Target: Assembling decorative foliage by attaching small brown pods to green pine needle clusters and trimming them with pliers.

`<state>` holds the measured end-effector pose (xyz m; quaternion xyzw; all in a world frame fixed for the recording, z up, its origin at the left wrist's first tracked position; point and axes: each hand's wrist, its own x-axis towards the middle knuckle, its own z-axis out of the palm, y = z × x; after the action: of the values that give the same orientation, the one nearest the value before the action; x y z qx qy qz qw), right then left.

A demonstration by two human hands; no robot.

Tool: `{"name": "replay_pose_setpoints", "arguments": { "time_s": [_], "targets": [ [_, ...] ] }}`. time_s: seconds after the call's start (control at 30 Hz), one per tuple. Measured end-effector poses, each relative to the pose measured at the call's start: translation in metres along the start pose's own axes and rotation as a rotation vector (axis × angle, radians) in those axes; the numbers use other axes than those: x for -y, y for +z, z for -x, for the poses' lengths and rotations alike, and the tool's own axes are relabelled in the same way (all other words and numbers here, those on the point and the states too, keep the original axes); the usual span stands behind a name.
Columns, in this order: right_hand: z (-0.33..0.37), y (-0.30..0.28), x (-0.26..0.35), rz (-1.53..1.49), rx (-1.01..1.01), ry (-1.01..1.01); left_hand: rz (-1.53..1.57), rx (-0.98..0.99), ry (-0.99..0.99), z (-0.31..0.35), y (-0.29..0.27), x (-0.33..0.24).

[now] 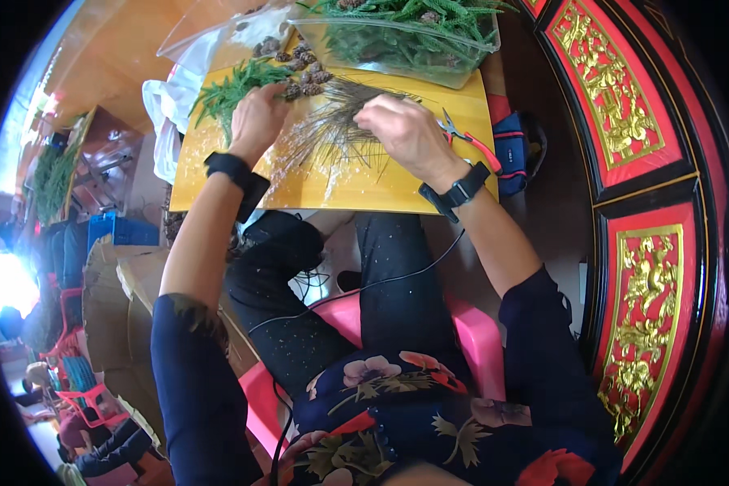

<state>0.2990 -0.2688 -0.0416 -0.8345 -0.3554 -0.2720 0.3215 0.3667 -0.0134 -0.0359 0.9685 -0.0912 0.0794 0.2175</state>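
Note:
My left hand [257,117] rests on the yellow wooden table [381,190], closed around the end of a bundle of dark thin pine needles [332,130]. Beside it lies a green fir sprig [231,89]. My right hand [405,130] pinches the same needle bundle from the right side. Small brown pine cones [304,77] sit just beyond the hands. Red-handled pliers [471,142] lie on the table right of my right hand. Both wrists wear black bands.
A clear plastic tub [405,44] full of green sprigs stands at the table's far edge. White plastic bags [170,97] hang at the left. A red and gold carved panel [624,162] runs along the right. Cardboard boxes [121,308] and seated people are at the left.

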Motion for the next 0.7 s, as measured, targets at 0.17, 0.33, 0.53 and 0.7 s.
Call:
{"name": "replay_pose_setpoints", "arguments": {
  "time_s": [0.17, 0.33, 0.53, 0.7],
  "targets": [
    [-0.011, -0.035, 0.021, -0.123, -0.152, 0.228, -0.239, -0.172, 0.060, -0.026, 0.029, -0.003],
    [0.000, -0.047, 0.037, -0.047, 0.004, 0.317, -0.241, -0.120, -0.022, -0.027, 0.021, -0.008],
    [0.018, -0.024, 0.043, -0.118, -0.015, 0.351, 0.164, -0.182, -0.074, 0.009, -0.010, -0.011],
    [0.027, -0.016, 0.054, -0.213, -0.151, 0.431, 0.910, -0.200, -0.227, 0.067, -0.028, -0.005]
  ]
}}
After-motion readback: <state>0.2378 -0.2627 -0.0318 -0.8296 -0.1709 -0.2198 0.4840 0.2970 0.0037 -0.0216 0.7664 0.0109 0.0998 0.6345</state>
